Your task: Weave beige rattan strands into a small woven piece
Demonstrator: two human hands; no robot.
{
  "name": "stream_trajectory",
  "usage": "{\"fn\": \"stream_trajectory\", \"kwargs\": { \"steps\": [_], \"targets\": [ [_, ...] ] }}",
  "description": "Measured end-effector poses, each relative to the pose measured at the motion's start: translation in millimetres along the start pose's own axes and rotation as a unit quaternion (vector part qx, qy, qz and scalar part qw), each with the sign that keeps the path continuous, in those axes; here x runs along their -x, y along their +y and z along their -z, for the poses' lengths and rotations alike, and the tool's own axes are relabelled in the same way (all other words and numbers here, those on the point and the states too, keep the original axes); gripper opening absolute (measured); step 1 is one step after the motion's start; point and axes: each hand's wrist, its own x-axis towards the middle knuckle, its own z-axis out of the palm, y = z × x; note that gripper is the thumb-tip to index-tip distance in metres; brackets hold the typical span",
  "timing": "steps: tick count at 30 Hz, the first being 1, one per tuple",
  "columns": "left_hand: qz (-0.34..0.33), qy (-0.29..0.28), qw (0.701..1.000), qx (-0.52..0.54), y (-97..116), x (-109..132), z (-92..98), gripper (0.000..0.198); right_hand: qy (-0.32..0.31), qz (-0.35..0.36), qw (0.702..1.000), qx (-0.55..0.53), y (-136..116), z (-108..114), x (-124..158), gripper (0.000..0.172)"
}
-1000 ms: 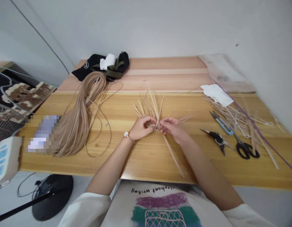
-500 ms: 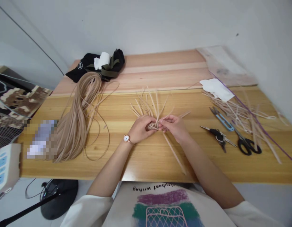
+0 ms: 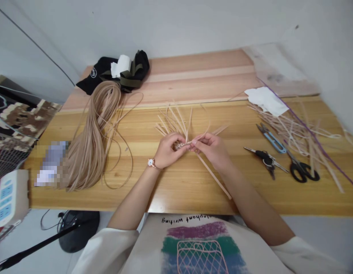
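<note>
A small woven piece (image 3: 178,145) of pale tan strips is pinched in my left hand (image 3: 171,150), thumb in front and fingers behind. Loose strip ends (image 3: 176,118) fan up and away from it over the table. Close beside it on the right, my right hand (image 3: 211,149) is closed, thumb and forefinger pinching a tan strip (image 3: 201,136) at the edge of the weave. One long strip (image 3: 214,177) trails from the piece towards me under my right wrist. My fingers partly hide the weave.
A thick tan strip bundle (image 3: 89,148) lies left, below a black bag (image 3: 139,68) with tissue (image 3: 120,66). On the right are blue-handled snips (image 3: 272,140), keys (image 3: 267,161), black scissors (image 3: 304,170), cut strips (image 3: 299,131) and white paper (image 3: 267,101). A power strip (image 3: 12,198) stands at the left edge.
My right thumb and fingers have brought a strip from upright to lying towards the right. The long trailing strip has swung slightly right. The view has shifted a little.
</note>
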Motion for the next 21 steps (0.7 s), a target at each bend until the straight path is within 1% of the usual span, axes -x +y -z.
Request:
{"fn": "stream_trajectory", "kwargs": {
  "steps": [4, 8, 10, 12, 17, 21],
  "targets": [
    [0.012, -0.006, 1.0, -0.009, -1.3, -0.2, 0.0, 0.016, 0.021, 0.007, 1.0, 0.006, -0.5, -2.0, 0.4, 0.019],
    [-0.008, -0.008, 1.0, -0.016, -2.9, -1.8, 0.3, 0.017, 0.059, -0.029, 0.998, -0.017, -0.3, -0.9, -0.8, 0.02],
    [-0.009, -0.006, 1.0, -0.017, -3.2, -2.3, 0.3, 0.016, 0.066, -0.046, 0.996, -0.029, 0.2, -0.1, -1.4, 0.021],
    [0.0, -0.005, 1.0, -0.014, -2.8, -2.2, -0.1, 0.015, 0.064, -0.048, 0.996, -0.032, 0.9, 0.7, -1.9, 0.021],
    [0.017, 0.009, 1.0, -0.012, 1.6, -0.3, -2.5, 0.011, 0.03, 0.005, 0.999, -0.023, 1.7, 0.8, -2.1, 0.018],
    [0.038, 0.056, 0.998, 0.012, 3.6, 0.3, -3.8, 0.009, 0.015, 0.034, 0.999, 0.0, 1.4, -0.7, -1.2, 0.016]
  ]
}}
